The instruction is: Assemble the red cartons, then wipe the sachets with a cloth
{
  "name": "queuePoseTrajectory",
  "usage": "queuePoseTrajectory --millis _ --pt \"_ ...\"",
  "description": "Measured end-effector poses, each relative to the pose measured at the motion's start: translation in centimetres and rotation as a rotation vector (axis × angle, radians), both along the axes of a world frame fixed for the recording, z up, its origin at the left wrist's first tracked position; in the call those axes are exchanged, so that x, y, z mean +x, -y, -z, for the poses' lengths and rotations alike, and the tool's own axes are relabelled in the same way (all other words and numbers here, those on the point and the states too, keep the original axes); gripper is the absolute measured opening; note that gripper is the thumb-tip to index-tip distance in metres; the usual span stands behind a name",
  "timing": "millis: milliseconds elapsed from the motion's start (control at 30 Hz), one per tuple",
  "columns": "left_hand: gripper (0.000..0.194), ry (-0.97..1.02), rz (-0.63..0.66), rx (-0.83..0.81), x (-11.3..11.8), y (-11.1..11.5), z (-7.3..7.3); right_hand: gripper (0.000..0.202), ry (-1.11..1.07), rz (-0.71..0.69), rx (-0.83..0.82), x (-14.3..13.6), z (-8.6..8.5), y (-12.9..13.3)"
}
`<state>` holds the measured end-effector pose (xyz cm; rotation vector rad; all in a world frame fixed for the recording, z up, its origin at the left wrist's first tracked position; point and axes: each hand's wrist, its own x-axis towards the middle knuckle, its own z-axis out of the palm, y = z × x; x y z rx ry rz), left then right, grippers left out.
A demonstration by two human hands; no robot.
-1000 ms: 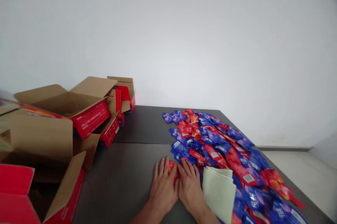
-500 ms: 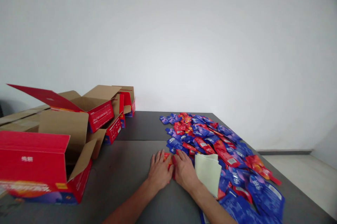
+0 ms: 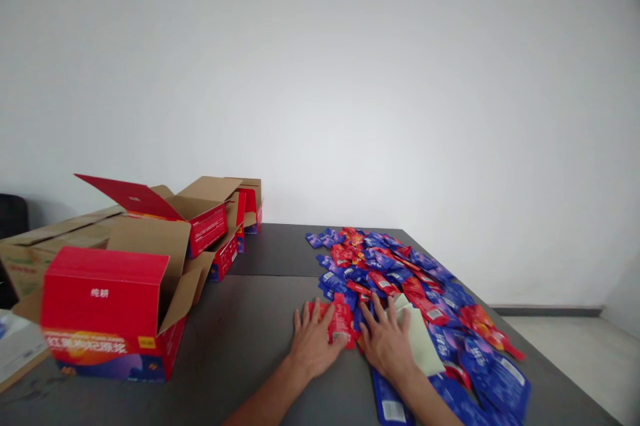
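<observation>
My left hand (image 3: 314,344) lies on the dark table, fingers spread, resting partly on a red pouch (image 3: 342,321) at the near left edge of the pouch pile. To its right, my right hand (image 3: 387,345) is also open, its fingers stretched out over the pile and touching a folded pale green sheet (image 3: 425,349). A blue pouch (image 3: 393,407) with a white label sticks out under the right wrist. What lies directly beneath both palms is hidden.
Many red and blue pouches (image 3: 380,258) spread along the table's right side. On the left stand several open red boxes, the nearest red box (image 3: 103,306) with its flaps up. Behind it is a brown carton (image 3: 30,266). A white wall (image 3: 320,79) rises at the back.
My hands have moved apart from close together over a red pouch. The right hand shifted right onto the pale green sheet, and its fingers spread. The view has turned slightly left.
</observation>
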<state>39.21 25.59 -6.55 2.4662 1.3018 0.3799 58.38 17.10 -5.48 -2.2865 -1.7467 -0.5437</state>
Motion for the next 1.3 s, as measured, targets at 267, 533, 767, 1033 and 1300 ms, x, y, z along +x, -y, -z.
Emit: queuePoseTrajectory --millis 267,533,767,1033,1300 --pt "0.085 0.038 -0.002 -0.01 2.8 0.1 -0.4 0.053 -0.032 -0.001 -0.072 2.4 -0.3 -1.9" --pt "0.075 0.112 0.045 -0.01 0.0 -0.5 -1.2 0.05 0.003 0.02 0.033 -0.6 -0.4 -3.0" --pt "0.072 0.076 0.009 0.001 -1.5 -1.4 -0.3 0.063 -0.064 0.331 0.072 1.0 -2.0 -1.6" --pt "0.071 0.178 -0.182 -0.018 -2.0 -3.8 -0.4 0.066 -0.203 0.341 0.014 5.0 -1.4 1.3" --pt "0.068 0.643 -0.246 -0.197 -2.1 -6.4 1.0 0.061 -0.287 0.004 0.224 4.6 -4.6 -2.3"
